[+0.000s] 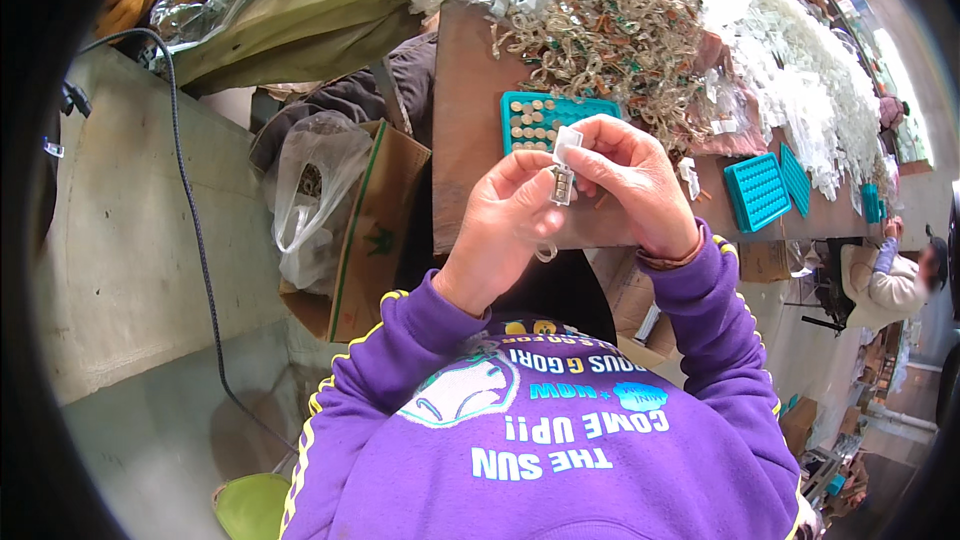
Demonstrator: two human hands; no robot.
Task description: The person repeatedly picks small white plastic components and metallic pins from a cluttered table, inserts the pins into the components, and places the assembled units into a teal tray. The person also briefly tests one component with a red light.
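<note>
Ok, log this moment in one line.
left hand: pinching small white-and-clear part; right hand: pinching same part; teal tray: beyond hands, holding round discs; tangled strands: heaped on table

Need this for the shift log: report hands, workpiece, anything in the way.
Left hand and right hand: both pinching. Small white-and-metallic piece: held between them. Teal tray: just beyond, partly hidden by right hand.
</note>
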